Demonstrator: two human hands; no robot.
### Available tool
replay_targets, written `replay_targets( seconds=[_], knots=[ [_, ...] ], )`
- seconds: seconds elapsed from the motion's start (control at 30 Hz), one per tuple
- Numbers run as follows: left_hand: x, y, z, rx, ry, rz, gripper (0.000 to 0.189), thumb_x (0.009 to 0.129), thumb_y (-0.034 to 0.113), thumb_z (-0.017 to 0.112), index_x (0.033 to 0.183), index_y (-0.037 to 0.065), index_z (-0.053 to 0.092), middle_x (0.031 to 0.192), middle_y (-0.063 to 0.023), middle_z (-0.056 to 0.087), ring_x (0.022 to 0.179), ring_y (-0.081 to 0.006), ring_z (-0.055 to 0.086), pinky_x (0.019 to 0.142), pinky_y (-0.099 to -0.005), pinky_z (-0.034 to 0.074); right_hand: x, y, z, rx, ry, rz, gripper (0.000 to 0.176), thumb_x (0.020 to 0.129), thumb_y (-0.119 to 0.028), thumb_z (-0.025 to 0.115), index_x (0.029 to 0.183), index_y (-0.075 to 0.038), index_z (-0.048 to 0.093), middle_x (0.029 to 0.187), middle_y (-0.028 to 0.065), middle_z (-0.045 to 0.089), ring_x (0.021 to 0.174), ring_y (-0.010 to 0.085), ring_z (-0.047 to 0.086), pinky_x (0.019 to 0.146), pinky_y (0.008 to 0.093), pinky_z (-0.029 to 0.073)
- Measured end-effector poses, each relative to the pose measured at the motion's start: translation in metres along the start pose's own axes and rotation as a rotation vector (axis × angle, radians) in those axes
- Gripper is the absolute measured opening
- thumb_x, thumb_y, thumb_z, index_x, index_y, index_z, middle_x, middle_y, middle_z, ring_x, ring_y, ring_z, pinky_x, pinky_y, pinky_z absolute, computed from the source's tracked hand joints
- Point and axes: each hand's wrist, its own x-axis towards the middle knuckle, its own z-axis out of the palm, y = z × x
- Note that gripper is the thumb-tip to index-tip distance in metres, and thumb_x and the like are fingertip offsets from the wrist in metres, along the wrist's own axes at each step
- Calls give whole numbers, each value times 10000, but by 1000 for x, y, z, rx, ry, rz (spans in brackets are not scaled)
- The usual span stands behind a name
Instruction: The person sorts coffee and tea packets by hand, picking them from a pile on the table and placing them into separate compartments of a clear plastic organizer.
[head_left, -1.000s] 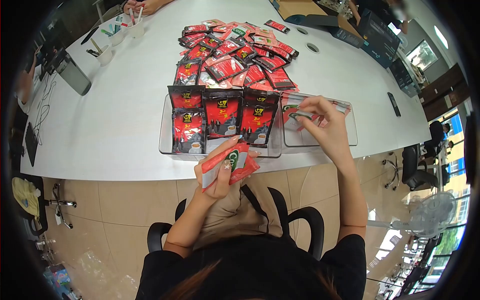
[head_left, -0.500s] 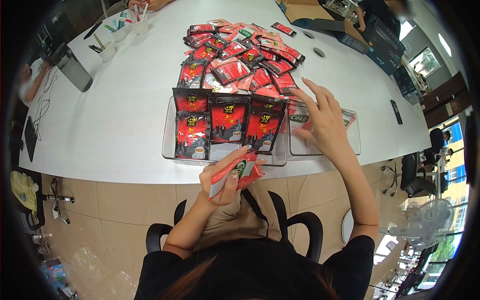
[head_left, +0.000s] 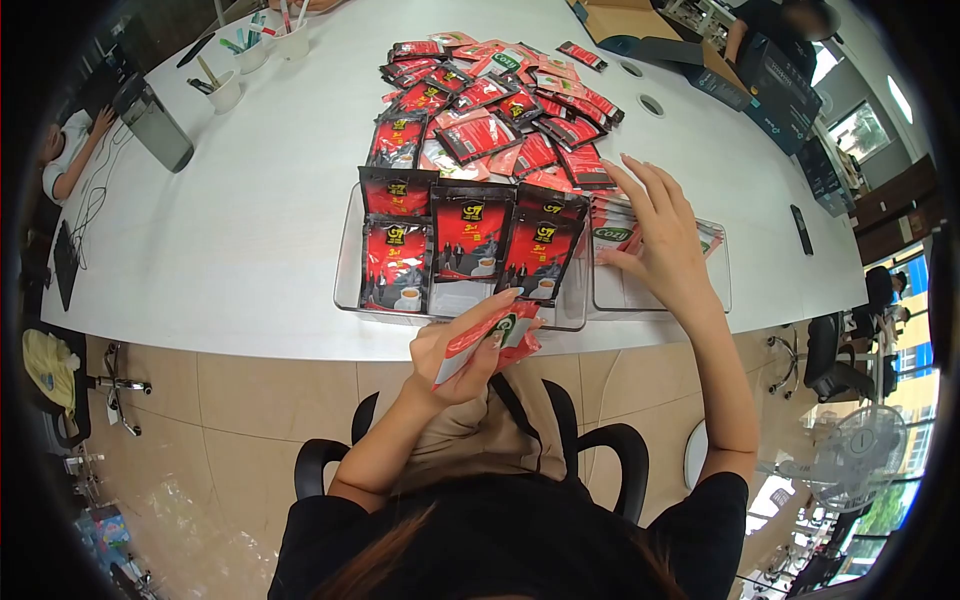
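Pink Cozy packets (head_left: pixel 472 350) are held in my left hand (head_left: pixel 452 362), just in front of the table edge. My right hand (head_left: pixel 660 240) hovers with fingers apart over the right clear tray (head_left: pixel 640 308), and nothing is in its grasp. Inside that tray lies a Cozy packet (head_left: pixel 612 234), partly covered by my fingers. Red and black G7 packets (head_left: pixel 470 235) stand in rows in the left clear tray (head_left: pixel 347 270). Behind the trays spreads a loose pile of red and pink packets (head_left: pixel 480 135).
White cups of pens (head_left: pixel 226 95) and a dark bottle (head_left: pixel 158 128) are at the left. A black phone-like object (head_left: pixel 801 229) lies at the right. Open cardboard boxes (head_left: pixel 690 65) stand at the back right. People are at the left and back right.
The trays and pile have shifted slightly right in view. My left hand has moved a little right with the packets. My right hand remains spread over the right tray.
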Motion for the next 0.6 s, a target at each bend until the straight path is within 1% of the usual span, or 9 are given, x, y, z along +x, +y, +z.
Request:
replay_targets(
  seconds=[0.13, 0.23, 0.33, 0.43, 0.53, 0.6],
  knots=[
    [1, 0, -3, 51, -11, 1, 362, 850, 8, 507, 1189, -106, 558, 885, -124, 724, 659, -162, 705, 550, -241, 546, -2, -2, -6, 30, 18, -13, 942, 550, -198, 854, 1385, -178, 419, 1381, 88, 434, 1251, 328, 415, 986, 434, 402],
    [-2, -4, -1, 92, 26, 50, 350, 844, 6, 529, 1176, -96, 576, 899, -128, 722, 637, -158, 700, 532, -240, 540, -6, -6, -12, 102, 140, -27, 770, 596, -205, 834, 1297, -137, 522, 1335, 95, 490, 1210, 330, 452, 973, 431, 405],
    [0, 0, -1, 22, 11, -5, 343, 849, 8, 537, 1175, -93, 578, 934, -139, 717, 638, -164, 702, 544, -245, 544, -16, -19, -19, 216, 276, -91, 564, 630, -211, 818, 1145, -99, 618, 1249, 83, 556, 1142, 322, 500, 950, 413, 407],
    [-3, -2, -1, 43, 24, -12, 324, 868, 46, 562, 1164, -81, 592, 950, -152, 712, 660, -175, 707, 562, -251, 548, -27, -50, -22, 361, 239, -226, 407, 630, -165, 818, 993, -84, 652, 1124, 62, 606, 1054, 300, 538, 911, 395, 412],
    [-5, -4, -5, 146, 2, 20, 321, 881, 100, 598, 1152, -73, 604, 947, -166, 709, 700, -205, 714, 595, -261, 552, -23, -82, -17, 512, 201, -165, 333, 638, -111, 809, 928, -83, 647, 1030, 43, 617, 1003, 273, 550, 870, 373, 424],
    [4, 6, -6, 139, -1, 57, 331, 889, 136, 605, 1147, -71, 607, 949, -170, 707, 720, -220, 715, 613, -267, 555, -25, -85, -2, 642, 222, -170, 294, 646, -78, 799, 897, -81, 646, 986, 39, 620, 983, 263, 553, 850, 363, 431]
  ],
)
